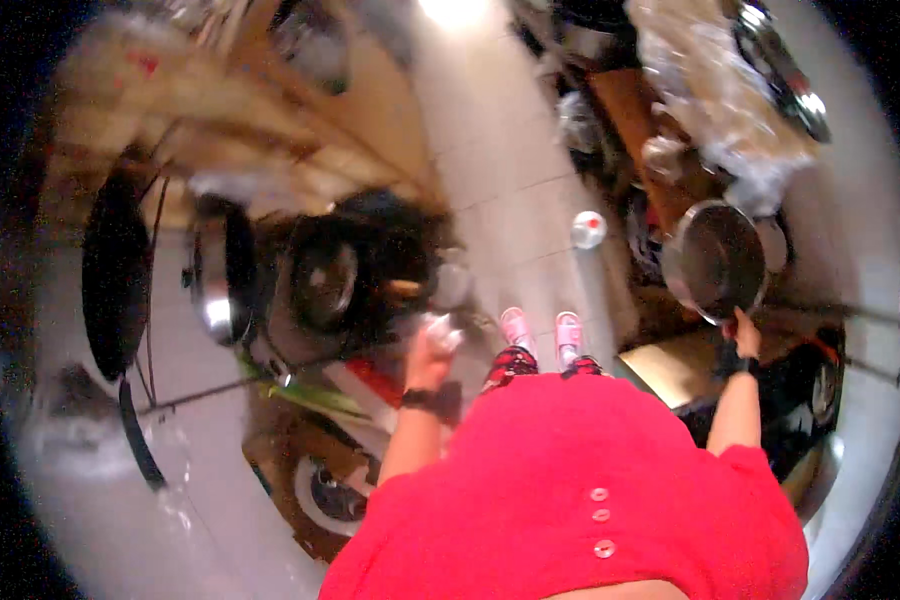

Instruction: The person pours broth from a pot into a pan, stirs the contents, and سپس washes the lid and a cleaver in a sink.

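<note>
My right hand (746,337) grips the handle of a round metal pan (722,262) at the right side. The pan is tilted, so its dark inside faces me, and nothing can be made out in it. My left hand (429,364) is raised at left of centre, its fingers closed around a small whitish, shiny thing (442,332). Blur hides what that thing is. Beyond the left hand, a dark round pot or pan (324,274) stands among other dark kitchenware.
A dark wok (116,277) and a shiny pan (221,270) hang on the left wall. Long green leaves (319,397) lie at the left. A white round thing with a red spot (589,229) stands by the tiled floor walkway (521,180). Clear plastic sheeting (712,97) covers things at upper right.
</note>
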{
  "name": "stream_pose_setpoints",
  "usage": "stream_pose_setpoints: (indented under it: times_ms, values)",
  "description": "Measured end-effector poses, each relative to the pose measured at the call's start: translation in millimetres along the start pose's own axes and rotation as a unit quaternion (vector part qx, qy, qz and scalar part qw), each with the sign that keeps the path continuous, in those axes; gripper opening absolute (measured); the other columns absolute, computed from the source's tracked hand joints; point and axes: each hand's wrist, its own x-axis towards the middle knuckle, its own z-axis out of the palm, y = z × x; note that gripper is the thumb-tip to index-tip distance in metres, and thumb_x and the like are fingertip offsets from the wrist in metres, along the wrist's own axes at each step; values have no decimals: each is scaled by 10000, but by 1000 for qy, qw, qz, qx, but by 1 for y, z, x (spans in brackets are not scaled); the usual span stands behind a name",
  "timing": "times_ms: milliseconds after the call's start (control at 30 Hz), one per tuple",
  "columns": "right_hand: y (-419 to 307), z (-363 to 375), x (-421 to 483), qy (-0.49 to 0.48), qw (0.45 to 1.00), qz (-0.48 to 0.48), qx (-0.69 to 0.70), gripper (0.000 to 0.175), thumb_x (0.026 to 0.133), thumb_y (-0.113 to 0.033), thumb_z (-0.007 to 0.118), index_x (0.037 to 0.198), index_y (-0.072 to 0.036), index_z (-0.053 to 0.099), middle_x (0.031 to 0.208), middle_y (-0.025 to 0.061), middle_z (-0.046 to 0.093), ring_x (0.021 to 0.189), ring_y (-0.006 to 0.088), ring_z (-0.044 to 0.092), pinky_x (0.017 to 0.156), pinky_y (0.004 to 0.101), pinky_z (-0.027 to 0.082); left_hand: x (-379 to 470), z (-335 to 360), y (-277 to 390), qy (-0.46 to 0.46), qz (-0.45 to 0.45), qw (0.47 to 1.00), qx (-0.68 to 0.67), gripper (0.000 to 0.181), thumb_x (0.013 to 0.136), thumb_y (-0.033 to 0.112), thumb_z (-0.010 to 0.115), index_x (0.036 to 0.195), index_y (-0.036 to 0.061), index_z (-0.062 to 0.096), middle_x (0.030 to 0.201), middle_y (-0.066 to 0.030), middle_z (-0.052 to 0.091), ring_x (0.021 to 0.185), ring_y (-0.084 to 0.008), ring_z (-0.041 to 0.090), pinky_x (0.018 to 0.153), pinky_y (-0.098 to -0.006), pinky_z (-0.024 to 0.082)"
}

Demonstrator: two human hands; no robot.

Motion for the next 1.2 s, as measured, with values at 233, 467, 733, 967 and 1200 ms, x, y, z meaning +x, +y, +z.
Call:
stream_pose_setpoints:
  times_ms: [233,467,733,967,1200]
  values:
    - [-140,-73,-48,186,951,-239,57,272,853,-230,597,985,7,615,894,190,654,802,345,621,747,400,482,70,-137,15,131,239,938,213,243,886,285,520,975,77,607,960,-68,649,832,-247,633,739,-387,531]
    - [-330,73,-156,-180,832,-516,94,99,845,-66,553,911,2,580,756,60,581,653,142,538,597,300,450,127,-132,41,224,220,924,220,361,904,329,488,1189,108,507,1180,-104,553,957,-258,579,784,-401,505]
    - [-438,214,-343,-455,670,-586,-40,292,787,-193,661,1007,-19,580,885,170,621,760,289,629,667,384,503,142,-128,92,129,290,721,616,786,634,93,783,1329,196,433,1270,-107,526,1147,-247,508,965,-350,411]
    - [-489,266,-423,-616,647,-431,125,275,730,-142,643,930,38,586,753,119,603,612,190,601,506,311,475,160,-139,91,55,134,986,87,423,790,347,676,1135,117,591,1005,-55,609,929,-177,580,852,-319,469]
    - [-493,294,-438,-595,652,-459,98,318,686,-154,707,850,104,618,1389,204,273,1230,277,351,935,339,357,134,-126,120,58,67,995,46,283,799,233,665,1047,102,626,975,-55,622,828,-202,613,757,-318,505]
